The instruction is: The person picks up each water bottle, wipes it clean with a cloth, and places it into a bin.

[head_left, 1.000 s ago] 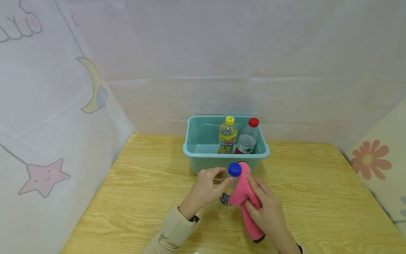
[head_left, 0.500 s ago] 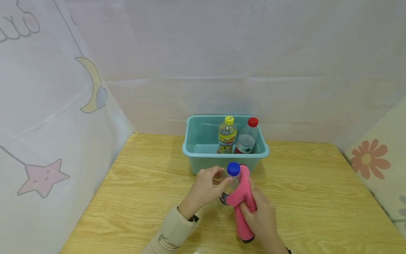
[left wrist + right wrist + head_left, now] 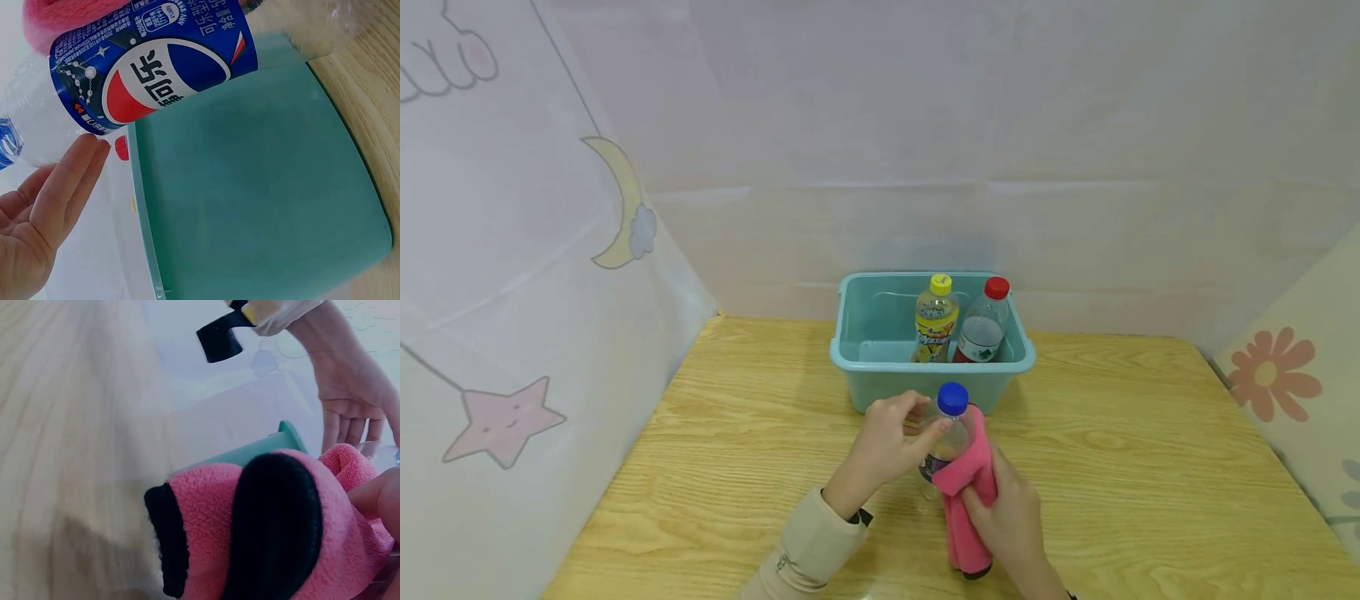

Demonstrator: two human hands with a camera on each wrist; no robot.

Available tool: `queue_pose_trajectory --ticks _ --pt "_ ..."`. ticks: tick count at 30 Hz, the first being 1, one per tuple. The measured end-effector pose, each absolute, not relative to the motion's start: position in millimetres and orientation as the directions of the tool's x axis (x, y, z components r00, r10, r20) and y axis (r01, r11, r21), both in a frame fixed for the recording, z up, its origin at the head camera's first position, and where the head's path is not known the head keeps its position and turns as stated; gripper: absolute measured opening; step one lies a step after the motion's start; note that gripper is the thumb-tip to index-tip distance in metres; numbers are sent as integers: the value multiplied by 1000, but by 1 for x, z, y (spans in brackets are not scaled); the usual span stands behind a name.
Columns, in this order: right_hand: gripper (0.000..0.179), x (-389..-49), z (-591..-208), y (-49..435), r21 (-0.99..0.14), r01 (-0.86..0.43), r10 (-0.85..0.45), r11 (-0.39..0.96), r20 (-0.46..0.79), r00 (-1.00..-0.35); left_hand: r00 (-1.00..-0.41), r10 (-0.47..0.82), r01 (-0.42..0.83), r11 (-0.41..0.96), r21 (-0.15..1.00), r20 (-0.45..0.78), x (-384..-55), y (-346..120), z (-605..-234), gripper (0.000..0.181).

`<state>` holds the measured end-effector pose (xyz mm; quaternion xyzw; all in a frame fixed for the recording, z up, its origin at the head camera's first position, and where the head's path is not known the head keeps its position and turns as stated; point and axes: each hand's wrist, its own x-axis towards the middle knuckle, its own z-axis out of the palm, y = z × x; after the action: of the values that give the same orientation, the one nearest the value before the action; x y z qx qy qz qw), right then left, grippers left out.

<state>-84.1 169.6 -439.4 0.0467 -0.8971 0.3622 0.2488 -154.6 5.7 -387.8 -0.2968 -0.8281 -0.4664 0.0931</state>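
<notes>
A clear plastic bottle (image 3: 953, 442) with a blue cap (image 3: 953, 399) stands upright on the table in front of the bin. Its blue Pepsi label (image 3: 150, 72) shows in the left wrist view. My left hand (image 3: 883, 446) holds the upper part of the bottle, thumb on the near side and fingers on the far side. In the left wrist view its fingers (image 3: 62, 187) look fairly straight, fingertips at the label's edge. My right hand (image 3: 1009, 512) grips a pink, black-edged cloth (image 3: 967, 517) against the bottle's right side. The cloth hides part of the bottle.
A teal plastic bin (image 3: 912, 367) stands directly behind the bottle. Inside are a yellow-capped bottle (image 3: 936, 321) and a red-capped bottle (image 3: 983, 333). A printed fabric backdrop (image 3: 880, 167) rises behind the wood-grain table (image 3: 760, 400).
My right hand and the cloth have moved left and slightly down along the bottle, and the cloth's lower end has swung left. My left hand and the bottle have hardly moved.
</notes>
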Motion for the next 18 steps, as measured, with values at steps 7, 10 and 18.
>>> queue_pose_trajectory --ticks 7,10,18 --pt "61 -87 -447 170 -663 -167 83 729 328 -941 -792 410 601 393 695 453 -157 6 -389 36" --pt "60 -88 -449 170 -651 -160 63 742 305 -950 -787 413 610 401 684 459 -157 6 -388 37" --pt "56 -91 -454 173 -616 -152 18 773 260 -965 -788 418 607 412 679 451 -156 7 -387 33"
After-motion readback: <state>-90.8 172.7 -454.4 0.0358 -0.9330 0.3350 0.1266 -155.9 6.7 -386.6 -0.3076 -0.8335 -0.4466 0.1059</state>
